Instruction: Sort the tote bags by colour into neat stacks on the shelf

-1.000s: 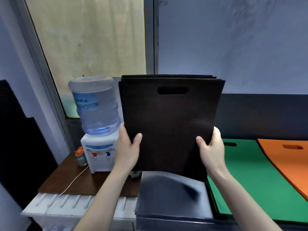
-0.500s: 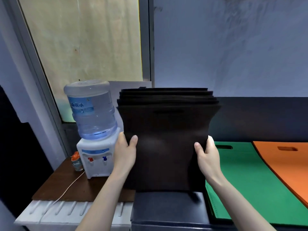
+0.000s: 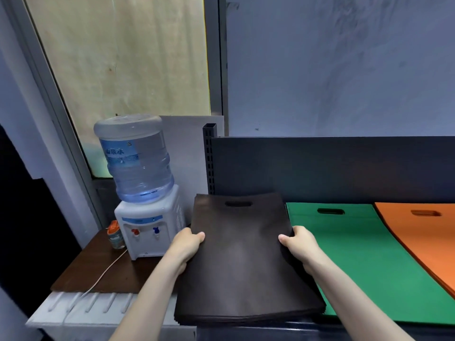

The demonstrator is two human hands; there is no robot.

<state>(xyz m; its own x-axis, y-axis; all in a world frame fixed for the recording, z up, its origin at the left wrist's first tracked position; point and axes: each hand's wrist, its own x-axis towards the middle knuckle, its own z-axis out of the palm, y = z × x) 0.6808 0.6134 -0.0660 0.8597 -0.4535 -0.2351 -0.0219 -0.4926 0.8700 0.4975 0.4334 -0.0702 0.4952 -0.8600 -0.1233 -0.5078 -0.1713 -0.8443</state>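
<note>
A stack of several black tote bags point(image 3: 243, 262) lies flat at the left end of the dark shelf point(image 3: 270, 333), cut-out handles toward the back panel. My left hand point(image 3: 186, 244) grips the stack's left edge, thumb on top. My right hand point(image 3: 299, 242) grips its right edge the same way. To the right lies a green tote bag stack point(image 3: 364, 262), and beyond it an orange tote bag stack point(image 3: 423, 239), both flat with their handle slots at the back.
The shelf's dark back panel point(image 3: 332, 166) rises behind the bags, with a slotted upright point(image 3: 209, 158) at its left. Left of the shelf a water dispenser point(image 3: 145, 217) with a large bottle point(image 3: 134, 158) and a small orange-capped jar point(image 3: 114, 235) stand on a brown tabletop point(image 3: 98, 274).
The black stack was held upright in front of me; both hands have tipped it forward and lowered it flat onto the shelf's left end, still gripping its sides.
</note>
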